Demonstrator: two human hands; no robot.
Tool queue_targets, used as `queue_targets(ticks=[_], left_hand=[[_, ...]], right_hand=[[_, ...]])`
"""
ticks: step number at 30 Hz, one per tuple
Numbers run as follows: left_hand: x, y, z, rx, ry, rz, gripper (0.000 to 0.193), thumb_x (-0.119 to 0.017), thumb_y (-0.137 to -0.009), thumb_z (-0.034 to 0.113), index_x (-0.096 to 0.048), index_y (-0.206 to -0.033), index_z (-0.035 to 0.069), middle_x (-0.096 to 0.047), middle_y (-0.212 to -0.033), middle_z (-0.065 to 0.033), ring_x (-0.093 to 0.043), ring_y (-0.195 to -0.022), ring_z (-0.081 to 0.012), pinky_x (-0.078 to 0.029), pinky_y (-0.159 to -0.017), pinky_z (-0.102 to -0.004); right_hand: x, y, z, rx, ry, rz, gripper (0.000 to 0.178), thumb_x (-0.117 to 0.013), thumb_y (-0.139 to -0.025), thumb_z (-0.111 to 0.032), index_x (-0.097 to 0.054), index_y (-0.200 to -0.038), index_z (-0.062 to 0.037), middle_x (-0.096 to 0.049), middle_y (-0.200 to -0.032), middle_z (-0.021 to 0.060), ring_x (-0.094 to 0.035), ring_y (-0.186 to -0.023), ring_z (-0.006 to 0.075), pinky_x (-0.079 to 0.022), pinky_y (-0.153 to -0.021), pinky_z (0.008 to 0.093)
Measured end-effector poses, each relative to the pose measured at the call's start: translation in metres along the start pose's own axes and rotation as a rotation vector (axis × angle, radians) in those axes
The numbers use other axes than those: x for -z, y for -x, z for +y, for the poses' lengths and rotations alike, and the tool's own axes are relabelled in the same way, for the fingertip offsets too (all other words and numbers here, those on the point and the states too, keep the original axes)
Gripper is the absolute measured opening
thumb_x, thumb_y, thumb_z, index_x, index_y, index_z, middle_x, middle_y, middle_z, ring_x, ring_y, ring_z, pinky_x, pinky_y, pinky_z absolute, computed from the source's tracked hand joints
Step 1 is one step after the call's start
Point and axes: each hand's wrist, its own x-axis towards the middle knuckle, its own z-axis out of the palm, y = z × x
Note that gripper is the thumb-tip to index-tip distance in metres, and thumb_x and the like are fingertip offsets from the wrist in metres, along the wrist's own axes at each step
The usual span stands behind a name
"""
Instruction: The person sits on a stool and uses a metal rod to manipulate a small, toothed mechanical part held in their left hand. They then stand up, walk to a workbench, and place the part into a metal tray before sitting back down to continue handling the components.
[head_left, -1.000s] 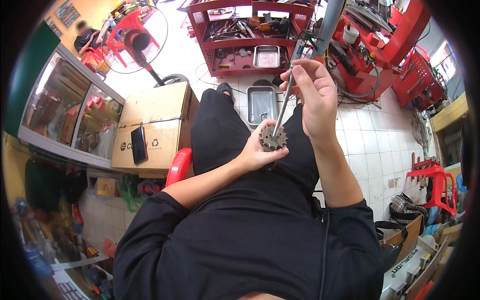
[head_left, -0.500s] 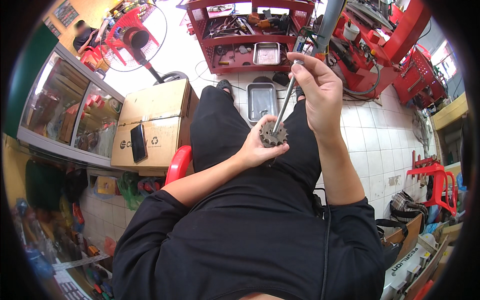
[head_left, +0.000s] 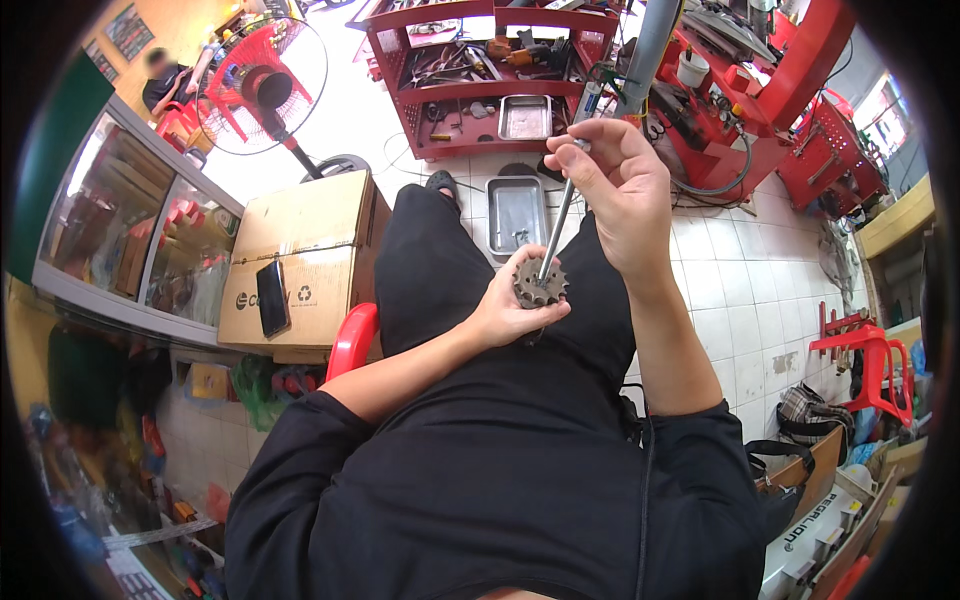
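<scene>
My left hand point(head_left: 500, 312) is closed around a dark, toothed sprocket point(head_left: 527, 291), held above my lap with its flat face up. A long-shafted metal wrench point(head_left: 562, 218) slants up from the middle of the sprocket, its lower tip resting at the face; how deep it sits is hidden. At the wrench's top end, my right hand point(head_left: 635, 205) has its thumb and fingers closed on it, covering most of the handle. On the floor beyond my knees lies a metal tray point(head_left: 516, 212) with small parts inside.
Ahead stands a red tool cart point(head_left: 480, 92) loaded with tools. To the left are a cardboard box point(head_left: 305, 215) with a phone point(head_left: 272, 298) on top, a fan point(head_left: 265, 88) and a glass cabinet point(head_left: 150, 215). Red machinery point(head_left: 745, 130) fills the far right. A person point(head_left: 165, 80) sits far left.
My right hand has turned a little at the wrench's top, its fingers more curled. The hands, sprocket and wrench sit slightly lower and farther left in view, as the whole view has shifted somewhat.
</scene>
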Motion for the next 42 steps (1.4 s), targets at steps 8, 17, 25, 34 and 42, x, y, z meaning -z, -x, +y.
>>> queue_targets(ticks=[8, 17, 25, 34, 42], left_hand=[[-0.001, -0.001, -0.003, -0.025, 0.023, 0.019, 0.05, -0.075, -0.073, 0.006, -0.045, -0.112, 0.006, -0.056, -0.088, 0.0008, -0.055, -0.081, -0.006, -0.046, -0.074, -0.0231], [-0.002, 0.001, -0.001, 0.0, 0.06, 0.006, 0.05, -0.075, -0.073, 0.005, -0.044, -0.112, 0.005, -0.055, -0.088, 0.0006, -0.055, -0.081, -0.0058, -0.046, -0.075, -0.0229], [-0.001, 0.001, -0.004, -0.02, -0.008, 0.014, 0.049, -0.075, -0.073, 0.005, -0.044, -0.111, 0.005, -0.055, -0.088, 0.0006, -0.054, -0.081, -0.0055, -0.046, -0.074, -0.0227], [-0.004, 0.001, 0.0, -0.005, 0.072, 0.003, 0.05, -0.075, -0.073, 0.005, -0.044, -0.112, 0.005, -0.055, -0.087, 0.0011, -0.054, -0.081, -0.0047, -0.046, -0.073, -0.022], [0.0, 0.001, -0.003, -0.04, 0.006, -0.045, 0.047, -0.066, -0.078, -0.006, -0.038, -0.114, 0.006, -0.056, -0.086, -0.0066, -0.058, -0.077, -0.0121, -0.049, -0.068, -0.0254]], right_hand=[[0.003, -0.001, -0.006, -0.037, -0.005, 0.06, 0.029, -0.064, -0.086, -0.008, -0.054, -0.112, 0.0009, -0.065, -0.088, 0.0052, -0.06, -0.077, 0.0089, -0.045, -0.071, 0.0193], [0.004, -0.001, -0.003, -0.007, -0.11, -0.001, 0.022, -0.055, -0.089, -0.004, -0.054, -0.11, 0.0018, -0.066, -0.094, 0.0124, -0.064, -0.081, 0.0141, -0.048, -0.072, 0.0234], [0.002, 0.002, -0.009, -0.059, 0.12, 0.038, 0.02, -0.064, -0.086, -0.008, -0.06, -0.103, 0.0015, -0.063, -0.089, 0.0025, -0.056, -0.075, 0.0032, -0.043, -0.064, 0.0169], [-0.001, -0.001, -0.013, -0.124, -0.246, -0.025, 0.021, -0.054, -0.09, -0.004, -0.058, -0.109, 0.0031, -0.065, -0.094, 0.0096, -0.063, -0.086, 0.0155, -0.048, -0.078, 0.0261], [0.006, 0.0, -0.008, -0.093, 0.079, -0.015, 0.023, -0.067, -0.084, -0.008, -0.062, -0.103, 0.0033, -0.065, -0.093, 0.0083, -0.061, -0.083, 0.0104, -0.048, -0.074, 0.0236]])
